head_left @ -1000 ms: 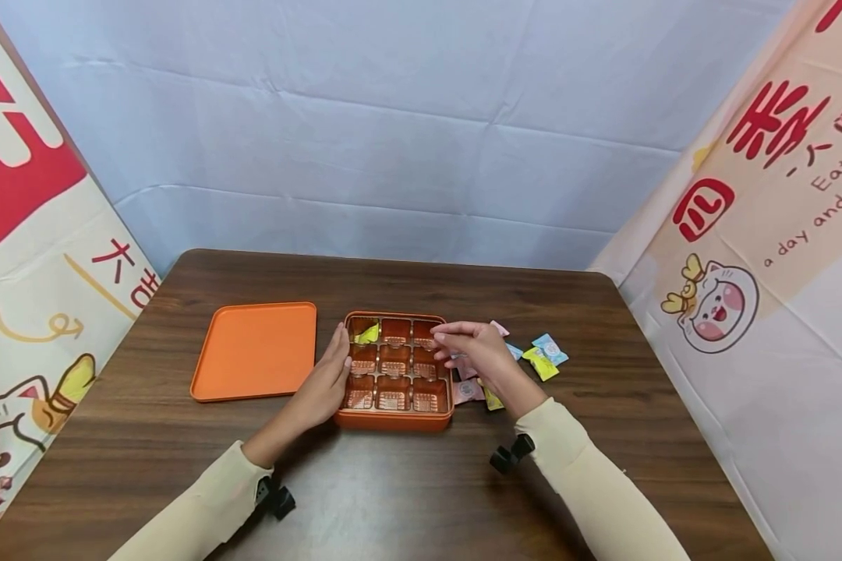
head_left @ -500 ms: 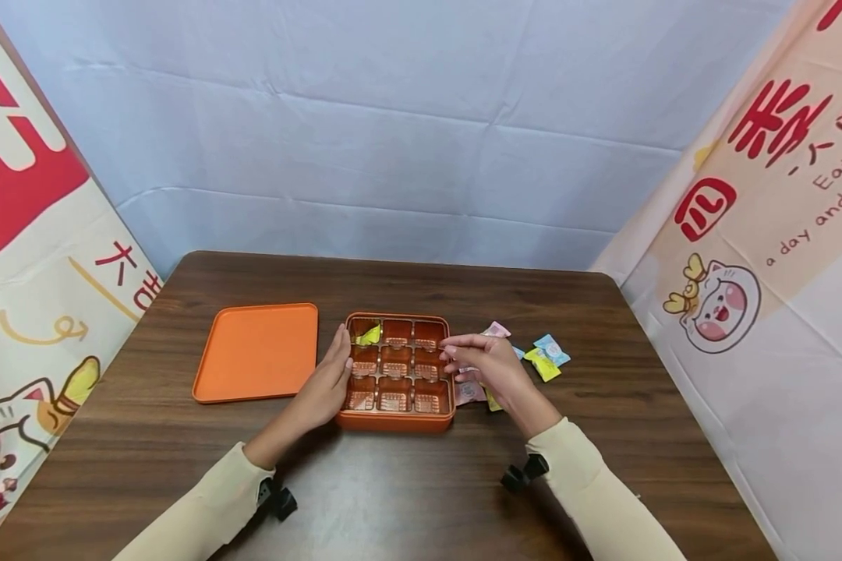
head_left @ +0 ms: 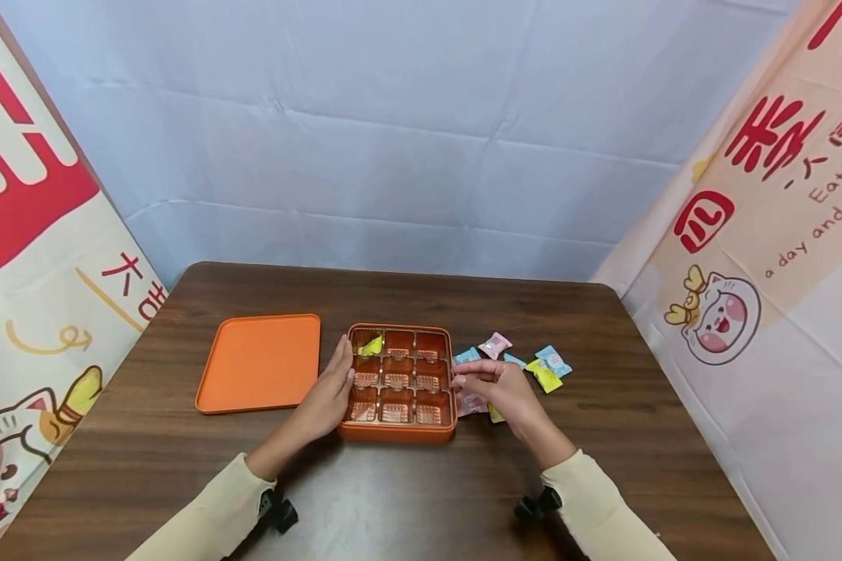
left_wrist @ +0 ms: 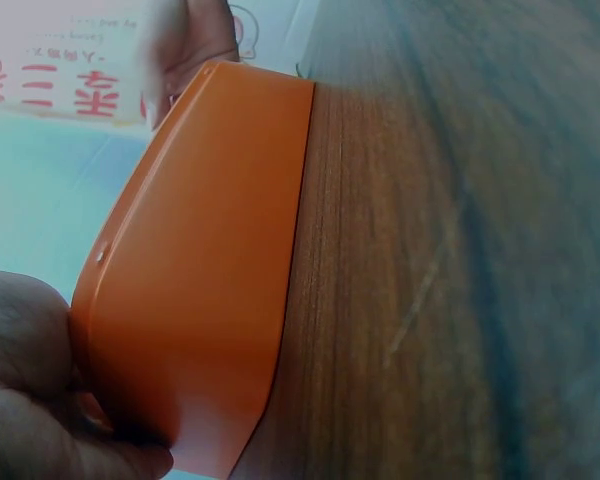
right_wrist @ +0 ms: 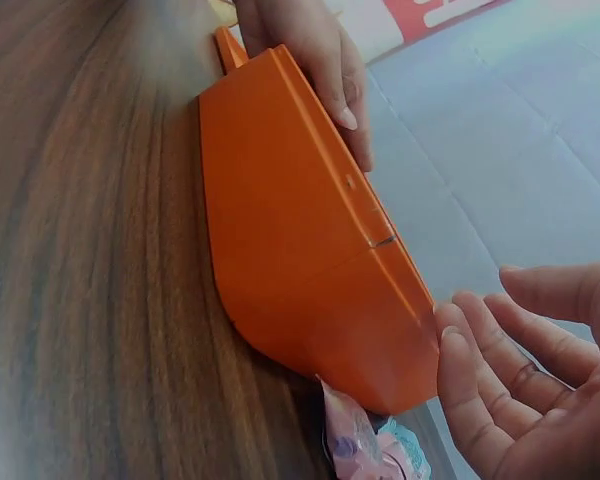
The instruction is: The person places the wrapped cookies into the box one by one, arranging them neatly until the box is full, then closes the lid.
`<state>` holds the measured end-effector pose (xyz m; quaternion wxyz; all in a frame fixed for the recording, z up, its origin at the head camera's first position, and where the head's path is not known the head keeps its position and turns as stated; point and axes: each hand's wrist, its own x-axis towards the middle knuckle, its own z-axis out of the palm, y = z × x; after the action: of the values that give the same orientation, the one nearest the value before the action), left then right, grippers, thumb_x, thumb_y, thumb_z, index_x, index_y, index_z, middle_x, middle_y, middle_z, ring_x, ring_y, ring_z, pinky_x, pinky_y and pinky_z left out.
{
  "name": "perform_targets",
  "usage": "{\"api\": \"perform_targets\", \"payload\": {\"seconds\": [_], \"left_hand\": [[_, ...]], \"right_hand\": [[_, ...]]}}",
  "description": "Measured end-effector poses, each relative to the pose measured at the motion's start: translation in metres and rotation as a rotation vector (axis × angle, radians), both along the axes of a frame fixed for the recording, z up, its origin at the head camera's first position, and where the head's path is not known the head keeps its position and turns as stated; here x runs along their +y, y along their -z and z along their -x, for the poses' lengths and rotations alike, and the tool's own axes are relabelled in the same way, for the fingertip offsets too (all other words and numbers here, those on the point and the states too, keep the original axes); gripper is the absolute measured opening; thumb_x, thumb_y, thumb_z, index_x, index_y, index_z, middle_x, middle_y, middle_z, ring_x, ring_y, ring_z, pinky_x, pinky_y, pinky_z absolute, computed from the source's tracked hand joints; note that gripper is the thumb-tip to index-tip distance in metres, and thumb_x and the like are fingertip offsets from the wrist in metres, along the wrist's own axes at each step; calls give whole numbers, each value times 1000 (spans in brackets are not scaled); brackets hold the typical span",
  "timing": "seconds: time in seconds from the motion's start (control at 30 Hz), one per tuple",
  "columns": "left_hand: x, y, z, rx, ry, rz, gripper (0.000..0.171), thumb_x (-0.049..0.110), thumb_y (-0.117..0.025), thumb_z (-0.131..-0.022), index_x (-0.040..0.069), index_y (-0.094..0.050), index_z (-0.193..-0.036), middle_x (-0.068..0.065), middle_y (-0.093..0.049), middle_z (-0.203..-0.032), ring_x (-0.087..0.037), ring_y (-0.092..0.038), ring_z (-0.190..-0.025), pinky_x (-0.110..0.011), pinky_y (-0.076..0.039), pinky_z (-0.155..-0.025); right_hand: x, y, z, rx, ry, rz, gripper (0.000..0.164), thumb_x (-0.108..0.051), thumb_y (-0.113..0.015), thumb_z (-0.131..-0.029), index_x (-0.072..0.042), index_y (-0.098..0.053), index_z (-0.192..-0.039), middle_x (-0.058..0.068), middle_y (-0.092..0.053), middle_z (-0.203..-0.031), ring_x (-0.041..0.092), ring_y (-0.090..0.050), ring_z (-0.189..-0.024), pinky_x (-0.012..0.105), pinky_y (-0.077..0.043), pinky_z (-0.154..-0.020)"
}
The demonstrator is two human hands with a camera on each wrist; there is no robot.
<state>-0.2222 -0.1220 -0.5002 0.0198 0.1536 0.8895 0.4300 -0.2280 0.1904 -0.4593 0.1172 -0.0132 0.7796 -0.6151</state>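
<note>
An orange box (head_left: 397, 432) with a divided clear insert of several compartments stands on the table. One yellow wrapped candy (head_left: 370, 347) lies in its back left compartment. My left hand (head_left: 325, 393) rests along the box's left side with its fingers straight. At the right rim, my right hand (head_left: 507, 392) hovers with loosely bent fingers and nothing visible between them; in the right wrist view its fingertips (right_wrist: 455, 345) come close to the rim. Pink candies (head_left: 494, 345), a blue candy (head_left: 467, 356) and others lie right of the box, some partly hidden beneath that hand.
An orange lid (head_left: 261, 363) lies flat to the left of the box. Farther right are a yellow candy (head_left: 544, 375) and a pale blue candy (head_left: 553, 360) side by side. The brown wooden table (head_left: 407, 499) backs onto a pale cloth (head_left: 365, 156).
My right hand has drawn back to the right, from over the box's right compartments to just beside its rim. The left hand keeps its place on the box. The head view has tilted slightly.
</note>
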Motion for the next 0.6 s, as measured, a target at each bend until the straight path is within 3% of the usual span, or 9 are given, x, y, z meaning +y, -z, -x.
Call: {"api": "perform_targets", "payload": {"seconds": [0.3,0.5,0.6], "left_hand": [[0,2,-1,8,-4,-16,57,13,-34,-112,-5,-9,-160,-13,6,-168,-33,-4,-154,-55,-14,-121],[0,2,-1,16,-6,-13,57,13,-34,-112,-4,-8,-160,-13,6,-169,-34,-5,-154,-56,-14,-120],[0,2,-1,13,-8,-13,57,13,-35,-112,-4,-9,-160,-13,5,-169,-33,-5,-154,-55,-14,-120]], "right_hand": [[8,4,-4,44,0,-88,23,-11,-75,-92,1,-77,-113,13,-76,-107,27,-71,-91,44,-60,-76],[14,7,-6,78,-48,-110,26,-7,-75,-92,7,-74,-115,18,-74,-111,33,-71,-95,43,-60,-78],[16,9,-6,111,-86,-147,28,-8,-74,-93,8,-73,-115,19,-73,-112,29,-72,-96,40,-60,-77]]}}
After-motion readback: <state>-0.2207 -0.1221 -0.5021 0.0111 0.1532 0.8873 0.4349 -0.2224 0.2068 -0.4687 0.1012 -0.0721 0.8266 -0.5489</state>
